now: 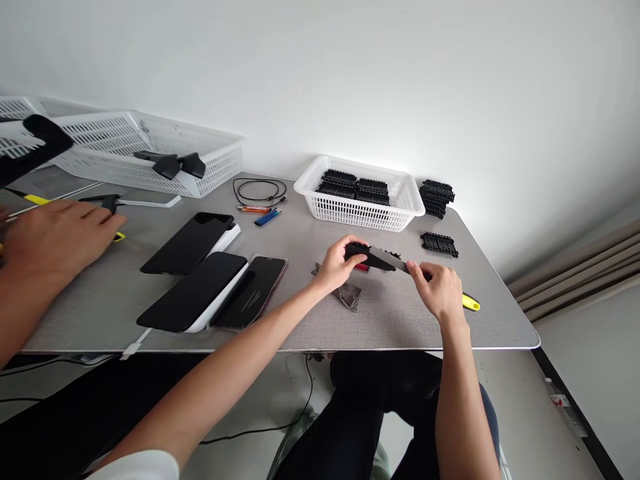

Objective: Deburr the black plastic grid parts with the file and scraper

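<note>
Near the front right of the table, my left hand (336, 265) grips a black plastic piece (377, 261) between thumb and fingers. Small teeth show along its far edge. My right hand (440, 290) is closed round a flat file (471, 302) with a yellow and black handle; its grey metal part lies along the black piece. Under the hands, a small red object (362, 267) is partly covered. A crumpled dark scrap (347, 296) rests on the table below my left hand.
A white basket (360, 215) holds black toothed pieces; more pieces (439, 244) lie to its right. Phones (253, 292), lighters (268, 217) and a black cable (240, 193) lie leftward. Another person's hand (63, 237) works at far left by a larger white basket (220, 170).
</note>
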